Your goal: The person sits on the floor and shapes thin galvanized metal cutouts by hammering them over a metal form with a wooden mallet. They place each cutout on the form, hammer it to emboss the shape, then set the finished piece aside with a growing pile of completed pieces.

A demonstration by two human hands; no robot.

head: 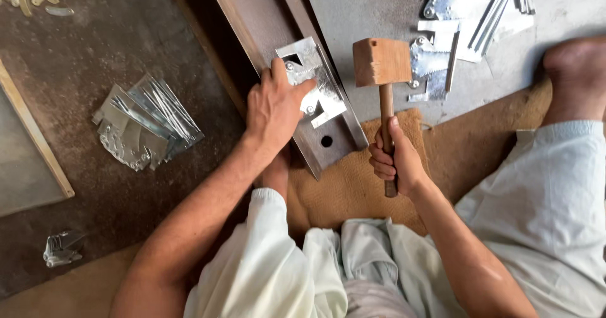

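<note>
A: We log the left hand [273, 106] at frame centre, palm and fingers pressed flat on a shiny cut sheet-metal plate [315, 87], which lies on a long grey steel bar [328, 142].

B: Agreed. Right hand [394, 160], grip clamped round the handle of a square-headed wooden mallet [380, 62], head raised just right of the plate.

A: We see a stack of similar metal pieces [148, 125] on the floor, left of frame.

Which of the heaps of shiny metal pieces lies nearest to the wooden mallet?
The heap of metal pieces just right of the wooden mallet head, on the grey floor; the fanned heap lies far left.
</note>
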